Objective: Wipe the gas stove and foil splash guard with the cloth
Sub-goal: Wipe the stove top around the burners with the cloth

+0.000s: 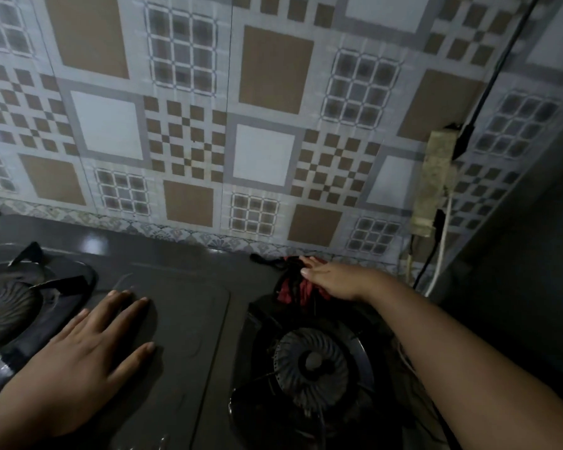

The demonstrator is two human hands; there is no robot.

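Pressing the cloth [293,287] under straight fingers [309,262], right hand [333,280] on stove [182,319].

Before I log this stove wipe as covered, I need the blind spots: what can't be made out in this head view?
- Left burner: cut off by the left frame edge.
- Cloth: partly under the right hand; the grip itself is hidden, in dim light.
- Stove top front edge: outside the bottom frame edge, and the left hand covers part of it.
- Right burner surround: too dark for dirt to show.

Two bare forearms, left hand [78,355], right hand [333,279], no sleeves
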